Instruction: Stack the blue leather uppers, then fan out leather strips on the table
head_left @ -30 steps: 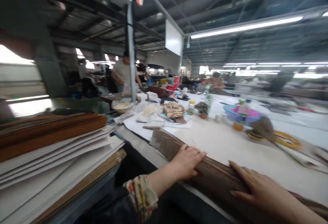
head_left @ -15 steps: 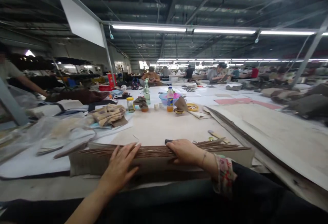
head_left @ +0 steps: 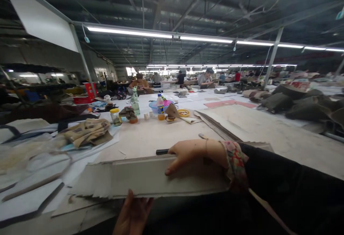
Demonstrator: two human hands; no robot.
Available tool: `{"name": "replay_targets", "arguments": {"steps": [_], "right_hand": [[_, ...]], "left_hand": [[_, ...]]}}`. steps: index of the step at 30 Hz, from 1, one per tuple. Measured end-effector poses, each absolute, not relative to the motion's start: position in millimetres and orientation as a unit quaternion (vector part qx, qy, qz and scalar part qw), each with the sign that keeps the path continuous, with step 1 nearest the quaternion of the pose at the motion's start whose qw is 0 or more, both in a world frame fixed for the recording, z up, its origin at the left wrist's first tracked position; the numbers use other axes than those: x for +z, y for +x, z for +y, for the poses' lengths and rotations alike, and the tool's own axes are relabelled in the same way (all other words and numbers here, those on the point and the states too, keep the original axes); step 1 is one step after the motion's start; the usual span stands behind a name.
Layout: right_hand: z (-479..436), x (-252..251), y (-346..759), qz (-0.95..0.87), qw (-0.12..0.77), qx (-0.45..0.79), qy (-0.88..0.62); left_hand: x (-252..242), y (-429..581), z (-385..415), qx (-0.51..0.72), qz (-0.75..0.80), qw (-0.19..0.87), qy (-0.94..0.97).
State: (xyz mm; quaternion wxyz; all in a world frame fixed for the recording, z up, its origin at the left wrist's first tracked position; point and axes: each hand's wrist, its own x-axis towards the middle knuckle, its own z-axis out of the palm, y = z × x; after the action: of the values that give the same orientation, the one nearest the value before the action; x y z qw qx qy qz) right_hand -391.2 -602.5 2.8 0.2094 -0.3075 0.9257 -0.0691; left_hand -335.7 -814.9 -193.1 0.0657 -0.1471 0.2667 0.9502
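Observation:
A layered stack of pale strips (head_left: 139, 176) lies at the near table edge, its wide face turned to me; whether it is fabric or leather I cannot tell. My right hand (head_left: 188, 152) is closed over its upper edge, thumb pressed on the pale face. A black-handled tool (head_left: 162, 152) pokes out just beyond my right fingers, its far end hidden. From below, my left hand (head_left: 135, 210) grips the bottom edge, thumb in front and the fingers partly hidden beneath it.
Crumpled tan cloth (head_left: 86, 133) and clear plastic lie at left. A yellow-lidded jar (head_left: 115, 116), a bottle (head_left: 160, 106), a blue basin (head_left: 153, 105) and a yellow tape roll (head_left: 184, 113) stand farther back. Large pale sheets (head_left: 255, 131) cover the right side. Several people sit beyond.
Both hands lay over the brown layered edges of the stack. Now its pale face shows, my left hand has dropped beneath the lower edge, and the camera has swung right.

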Motion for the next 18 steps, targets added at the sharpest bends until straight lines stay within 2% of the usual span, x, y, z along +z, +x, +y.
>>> {"name": "replay_targets", "arguments": {"steps": [2, 5, 10, 15, 18], "right_hand": [[-569, 7, -385, 0.928, 0.239, -0.113, -0.264], [-510, 14, -371, 0.932, 0.249, -0.182, -0.190], [-406, 25, -343, 0.908, 0.236, -0.343, -0.049], [-291, 8, -325, 0.927, 0.009, -0.335, 0.171], [-226, -19, -331, 0.912, -0.114, -0.336, 0.204]], "left_hand": [[-182, -343, -815, 0.951, 0.263, 0.015, -0.164], [-153, -356, -792, 0.947, 0.301, 0.002, -0.112], [-89, -400, -698, 0.903, 0.417, 0.105, 0.003], [-55, -473, -568, 0.850, 0.452, 0.241, 0.125], [-55, -514, -489, 0.833, 0.441, 0.287, 0.173]]}}
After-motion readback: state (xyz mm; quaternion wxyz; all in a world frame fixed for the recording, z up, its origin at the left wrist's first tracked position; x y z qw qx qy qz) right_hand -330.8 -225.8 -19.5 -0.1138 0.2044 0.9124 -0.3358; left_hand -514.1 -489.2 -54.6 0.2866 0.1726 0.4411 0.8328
